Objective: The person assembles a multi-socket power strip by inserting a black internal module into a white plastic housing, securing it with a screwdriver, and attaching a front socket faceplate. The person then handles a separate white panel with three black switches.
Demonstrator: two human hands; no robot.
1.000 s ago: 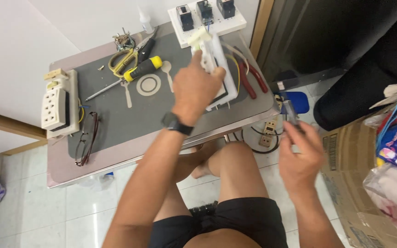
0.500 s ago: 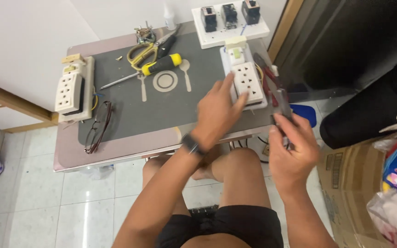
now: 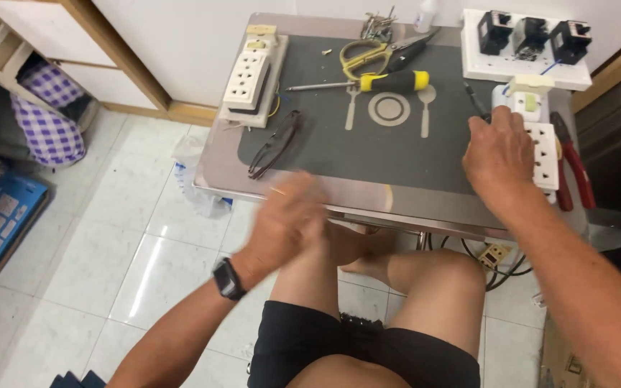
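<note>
Right hand [image 3: 499, 149] lies flat, fingers loose, on the white plastic power strip [image 3: 540, 140]; blurred left hand [image 3: 287, 219]: grip cannot be told

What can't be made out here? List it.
Head view only:
- Left hand: motion-blurred; what it holds, if anything, is unreadable.
- White power strip: partly covered by the right hand.
- Red pliers: tips hidden behind the strip.
</note>
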